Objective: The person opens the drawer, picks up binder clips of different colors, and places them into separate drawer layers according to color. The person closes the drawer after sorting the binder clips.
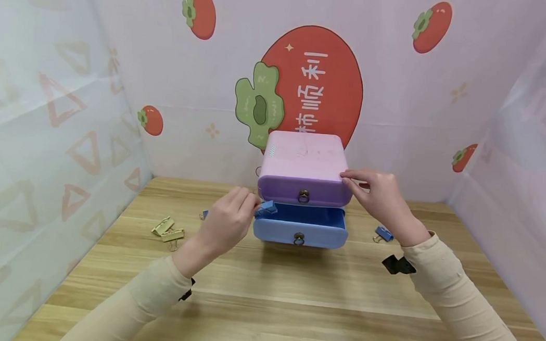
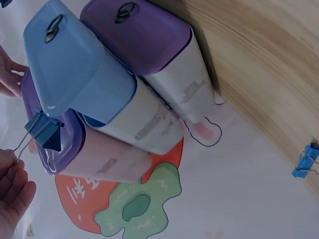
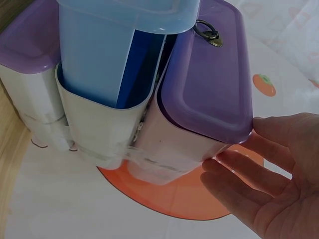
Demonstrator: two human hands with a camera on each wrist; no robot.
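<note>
Left hand: the left hand (image 1: 225, 221) pinches a blue clip (image 1: 267, 208) by its wire handles, fingers curled in narrow.
Right hand: the right hand (image 1: 380, 194) holds no clip; its fingers, fairly straight, touch the near right corner of the box (image 1: 304, 157) at its pink top, thumb set apart from them.
Held clip: just beyond the left fingertips, at the left end of the blue drawer (image 1: 276, 232). Whether it is past the rim cannot be told.
Step in hand: judged to be placing the clip into the blue drawer while the right hand steadies the box.
Next move: would call for the left hand to carry the clip inward over the opening, clear of the rim, and loosen its pinch; the right hand should keep the box from shifting.
Blue drawer: pulled out, to the right of the left hand. The part of its inside on view shows bare blue walls; its floor is partly hidden, so contents cannot be confirmed.
Top drawer: the purple top drawer (image 1: 278, 190), left of the right hand, is pushed in; contents not visible.
Bottom drawer: the purple bottom drawer (image 2: 144, 42), beneath the blue one, is also pushed in; contents not visible.
Loose clips: two yellow clips (image 1: 173, 235) on the table (image 1: 255, 305), left of the left hand; a small blue clip (image 1: 205, 215) just beyond that hand's wrist; another blue clip (image 1: 384, 233) near the right wrist.
</note>
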